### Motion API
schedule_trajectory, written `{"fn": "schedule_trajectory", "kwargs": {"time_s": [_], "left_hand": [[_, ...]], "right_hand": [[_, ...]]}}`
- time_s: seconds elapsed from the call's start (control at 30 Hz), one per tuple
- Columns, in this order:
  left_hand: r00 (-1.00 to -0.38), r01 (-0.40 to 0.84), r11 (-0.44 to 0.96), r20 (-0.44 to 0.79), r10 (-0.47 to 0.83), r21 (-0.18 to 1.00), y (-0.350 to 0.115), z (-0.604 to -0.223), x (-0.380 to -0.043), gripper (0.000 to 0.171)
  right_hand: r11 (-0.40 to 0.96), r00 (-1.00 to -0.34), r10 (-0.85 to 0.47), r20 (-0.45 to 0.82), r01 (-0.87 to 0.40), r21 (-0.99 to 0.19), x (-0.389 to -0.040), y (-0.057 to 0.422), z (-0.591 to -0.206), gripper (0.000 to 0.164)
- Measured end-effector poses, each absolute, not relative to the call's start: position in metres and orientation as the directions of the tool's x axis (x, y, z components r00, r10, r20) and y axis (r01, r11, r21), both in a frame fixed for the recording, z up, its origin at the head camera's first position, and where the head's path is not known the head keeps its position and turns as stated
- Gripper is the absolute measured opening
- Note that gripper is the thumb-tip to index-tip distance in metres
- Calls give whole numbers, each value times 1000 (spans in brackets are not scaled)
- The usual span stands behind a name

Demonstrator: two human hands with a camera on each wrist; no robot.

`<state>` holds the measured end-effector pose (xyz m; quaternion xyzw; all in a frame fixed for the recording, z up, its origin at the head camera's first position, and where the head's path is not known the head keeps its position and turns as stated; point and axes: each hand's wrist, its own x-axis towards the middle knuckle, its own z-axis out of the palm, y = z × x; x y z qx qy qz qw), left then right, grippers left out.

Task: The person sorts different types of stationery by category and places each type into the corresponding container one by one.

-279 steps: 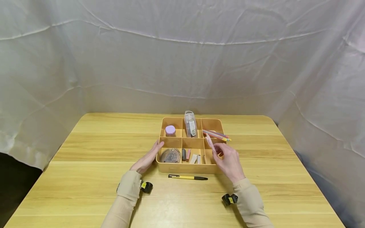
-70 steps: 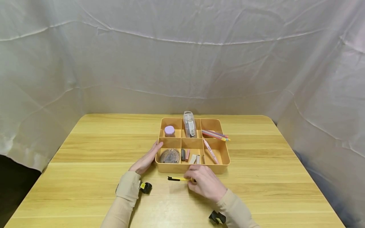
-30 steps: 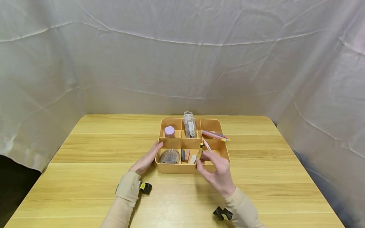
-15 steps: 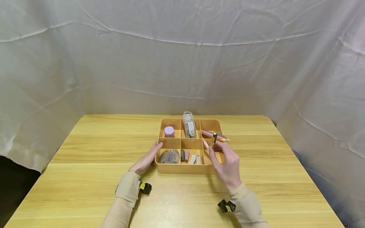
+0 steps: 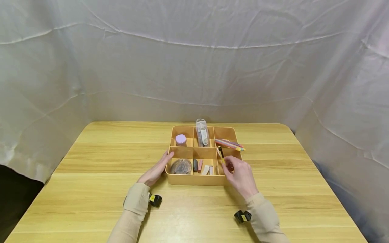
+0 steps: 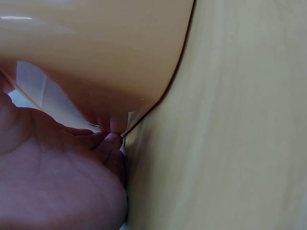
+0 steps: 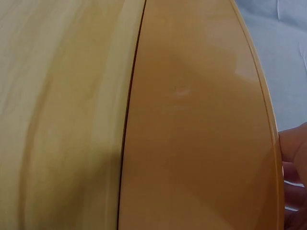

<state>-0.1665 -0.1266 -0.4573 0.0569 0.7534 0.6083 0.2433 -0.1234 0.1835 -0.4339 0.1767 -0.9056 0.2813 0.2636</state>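
A light-orange organizer box (image 5: 197, 180) with several compartments stands on the table. My left hand (image 5: 155, 170) rests along its left side; in the left wrist view the fingertips touch the glossy box wall (image 6: 120, 52). My right hand (image 5: 242, 176) pinches a yellow-and-black pen (image 5: 221, 152), lowered slanting into the front right compartment. Beside that pen lies a pink pen (image 5: 217, 154), mostly covered by the hand. In the right wrist view, the box's front wall (image 7: 192, 124) fills the middle, with fingers (image 7: 293, 148) just past its rim.
The box holds a purple-lidded jar (image 5: 181, 139), a clear case (image 5: 202, 133) leaning up at the back, and colourful pencils (image 5: 229, 144) across the back right. In front are a round transparent disc (image 5: 181, 166) and erasers (image 5: 205, 169). A grey curtain (image 5: 194, 74) hangs behind the table.
The right hand left the pink pen in the front right compartment, picked the yellow-and-black pen off the table, carried it right and lowered it there. The left hand stayed at the box.
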Motion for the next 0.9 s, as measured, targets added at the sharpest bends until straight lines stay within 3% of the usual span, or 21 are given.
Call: {"fn": "schedule_trajectory", "kwargs": {"time_s": [0.6, 0.9], "left_hand": [[-877, -212, 255, -299, 376, 943, -126, -458, -168, 84], [-874, -217, 264, -307, 377, 940, -127, -457, -167, 86]], "right_hand": [[797, -831, -177, 527, -436, -419, -125, 186, -435, 7], [732, -783, -175, 597, -509, -453, -128, 189, -437, 9]]}}
